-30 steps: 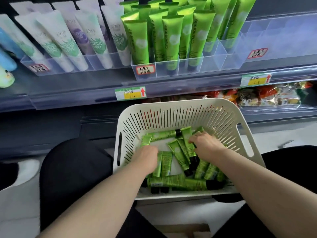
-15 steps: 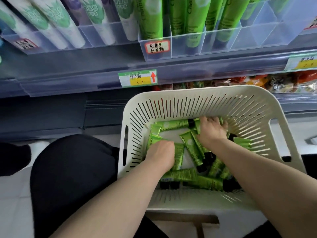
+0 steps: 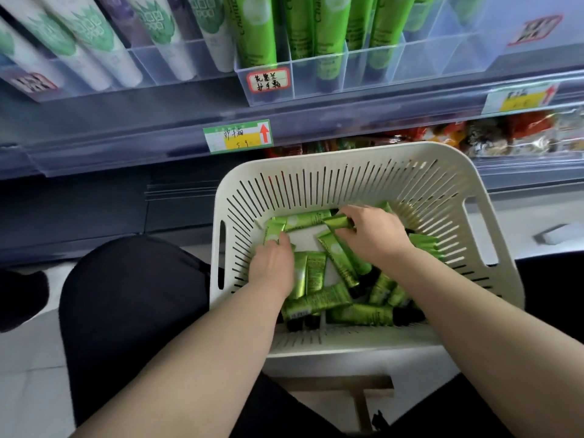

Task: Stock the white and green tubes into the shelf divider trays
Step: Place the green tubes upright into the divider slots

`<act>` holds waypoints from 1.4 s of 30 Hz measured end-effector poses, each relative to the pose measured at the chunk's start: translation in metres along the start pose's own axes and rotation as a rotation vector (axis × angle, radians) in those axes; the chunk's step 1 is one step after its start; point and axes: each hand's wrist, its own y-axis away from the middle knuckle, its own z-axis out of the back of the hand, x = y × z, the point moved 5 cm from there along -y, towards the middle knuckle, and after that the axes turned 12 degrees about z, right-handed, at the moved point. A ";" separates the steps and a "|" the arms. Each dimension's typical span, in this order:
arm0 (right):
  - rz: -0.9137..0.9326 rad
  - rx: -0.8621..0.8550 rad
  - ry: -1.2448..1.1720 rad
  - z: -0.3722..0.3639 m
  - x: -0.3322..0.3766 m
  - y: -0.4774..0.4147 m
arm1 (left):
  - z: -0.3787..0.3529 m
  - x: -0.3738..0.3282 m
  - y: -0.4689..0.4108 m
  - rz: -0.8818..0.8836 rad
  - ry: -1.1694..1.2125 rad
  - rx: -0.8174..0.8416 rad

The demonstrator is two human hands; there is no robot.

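Note:
A white slotted basket [image 3: 493,197] in front of me holds several small green tubes with black caps [image 3: 344,270]. Both my hands are inside it. My right hand [image 3: 373,235] pinches the flat end of one green tube [image 3: 335,221] near the basket's far side. My left hand [image 3: 273,263] lies over the tubes at the left, its fingers curled around a green tube [image 3: 274,229]. Above, the clear divider tray [image 3: 319,86] holds upright green tubes [image 3: 256,30]; to its left another tray [image 3: 151,61] holds white tubes [image 3: 91,42].
The right part of the clear tray [image 3: 458,49] has unfilled compartments. Price labels [image 3: 237,135] run along the shelf edge. Snack packets [image 3: 505,131] lie on the lower shelf behind the basket. My dark-clothed knee [image 3: 126,295] is left of the basket, which rests on a wooden stool [image 3: 357,387].
My view has dropped and closed in on the basket. My right hand has reached to the far side and picked up a tube's end; my left hand has moved forward onto the left tubes.

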 end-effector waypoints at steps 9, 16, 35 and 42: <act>0.018 -0.181 -0.071 0.055 0.007 0.027 | 0.055 -0.023 0.036 -0.204 0.244 -0.302; 0.036 -0.448 -0.044 0.149 0.011 0.062 | 0.184 -0.038 0.094 -0.384 0.711 -0.544; 0.123 -0.852 -0.073 0.323 -0.017 0.027 | 0.393 -0.168 0.059 -0.402 0.363 -0.704; 0.197 -0.803 -0.025 0.327 -0.016 -0.009 | 0.392 -0.169 0.036 -0.341 0.259 -0.651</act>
